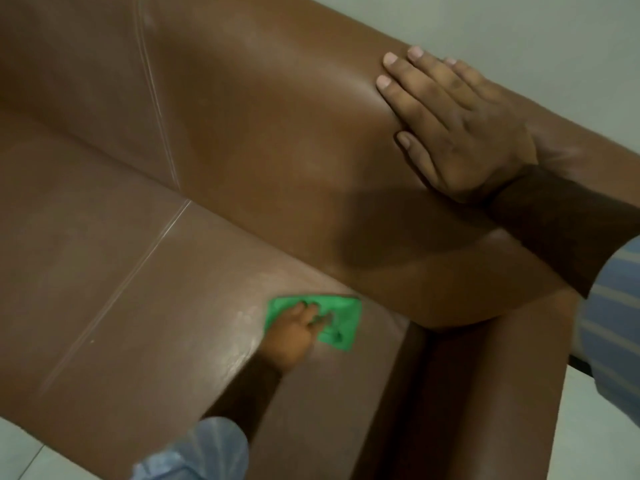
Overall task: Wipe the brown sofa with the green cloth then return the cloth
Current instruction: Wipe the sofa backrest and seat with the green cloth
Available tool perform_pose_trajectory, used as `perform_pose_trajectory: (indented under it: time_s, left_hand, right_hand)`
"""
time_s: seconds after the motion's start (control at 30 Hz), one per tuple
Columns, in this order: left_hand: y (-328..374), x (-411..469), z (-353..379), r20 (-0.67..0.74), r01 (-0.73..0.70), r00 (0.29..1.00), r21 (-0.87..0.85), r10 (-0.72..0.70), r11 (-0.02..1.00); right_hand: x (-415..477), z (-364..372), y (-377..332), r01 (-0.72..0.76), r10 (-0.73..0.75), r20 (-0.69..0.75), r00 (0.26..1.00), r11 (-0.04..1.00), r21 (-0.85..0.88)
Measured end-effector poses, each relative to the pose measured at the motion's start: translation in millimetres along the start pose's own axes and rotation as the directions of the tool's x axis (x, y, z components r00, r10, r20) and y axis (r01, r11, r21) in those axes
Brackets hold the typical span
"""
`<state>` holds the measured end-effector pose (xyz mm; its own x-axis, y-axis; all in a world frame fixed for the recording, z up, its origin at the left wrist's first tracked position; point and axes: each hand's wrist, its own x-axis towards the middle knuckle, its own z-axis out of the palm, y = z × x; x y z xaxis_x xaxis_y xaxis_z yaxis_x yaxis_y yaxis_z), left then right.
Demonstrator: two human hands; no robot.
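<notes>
The brown leather sofa (225, 150) fills most of the view, with its backrest above and its seat cushions below. A green cloth (341, 318) lies flat on the right seat cushion, close to the crease under the backrest. My left hand (292, 332) presses down on the cloth with its fingers spread over it; the hand is blurred. My right hand (453, 129) rests flat and open on the upper part of the backrest, fingers apart, holding nothing.
The sofa's armrest (467, 393) rises to the right of the cloth. A pale wall (519, 26) runs behind the backrest. Light floor tiles (20, 455) show at the bottom left and bottom right. A seam (114, 292) divides the seat cushions.
</notes>
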<state>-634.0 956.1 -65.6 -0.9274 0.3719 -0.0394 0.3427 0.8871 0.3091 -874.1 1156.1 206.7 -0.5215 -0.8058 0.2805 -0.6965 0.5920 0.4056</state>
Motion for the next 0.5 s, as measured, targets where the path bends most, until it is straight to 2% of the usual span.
perform_pose_trajectory:
  time_s: [0.03, 0.07, 0.13, 0.17, 0.2, 0.23, 0.3, 0.37, 0.4, 0.43, 0.47, 0.5]
  left_hand:
    - [-27, -5, -6, -0.032, 0.175, 0.984, -0.004, -0.175, 0.985]
    - [-53, -12, -13, -0.084, 0.388, 0.917, -0.031, -0.389, 0.921]
    - [-87, -23, -29, -0.161, 0.722, 0.661, -0.127, -0.733, 0.680]
    - [-85, -22, -29, -0.176, 0.808, 0.539, -0.166, -0.824, 0.565]
    - [-73, -15, -28, -0.172, 0.845, 0.467, -0.203, -0.867, 0.495]
    - [-49, -2, -26, -0.135, 0.847, 0.454, -0.242, -0.881, 0.474]
    - [10, 22, -18, -0.025, 0.801, 0.540, -0.290, -0.841, 0.523]
    - [58, 28, 2, 0.057, 0.696, 0.676, -0.375, -0.735, 0.612]
    - [70, 29, 4, 0.043, 0.607, 0.763, -0.390, -0.645, 0.692]
    - [77, 26, 5, -0.007, 0.462, 0.871, -0.329, -0.491, 0.824]
    - [82, 22, 3, -0.030, 0.288, 0.950, -0.306, -0.312, 0.907]
    - [83, 18, 2, -0.036, 0.087, 0.994, -0.259, -0.099, 0.962]
  right_hand:
    - [0, -1, 0, 0.002, -0.002, 0.000, 1.000, 1.000, 0.001]
    - [0, -1, 0, 0.001, -0.001, -0.002, 1.000, 1.000, 0.001]
    - [1, 0, -2, -0.005, 0.005, -0.006, 1.000, 1.000, 0.002]
    - [0, 0, -3, -0.004, 0.004, -0.005, 1.000, 1.000, 0.002]
    - [0, 0, -3, 0.000, 0.000, -0.005, 1.000, 1.000, -0.001]
    - [-1, 0, -3, 0.002, -0.002, -0.006, 1.000, 1.000, -0.005]
    - [0, -2, -2, 0.003, -0.003, -0.006, 1.000, 1.000, -0.007]
    - [0, -3, -5, 0.000, 0.000, -0.006, 1.000, 1.000, -0.001]
    - [0, -4, -5, -0.008, 0.008, -0.003, 1.000, 1.000, -0.006]
    - [0, -5, -4, -0.014, 0.014, 0.004, 1.000, 1.000, -0.010]
    - [-1, -5, -5, -0.015, 0.015, 0.011, 1.000, 1.000, -0.011]
    - [-1, -5, -5, -0.014, 0.015, 0.017, 1.000, 1.000, -0.011]
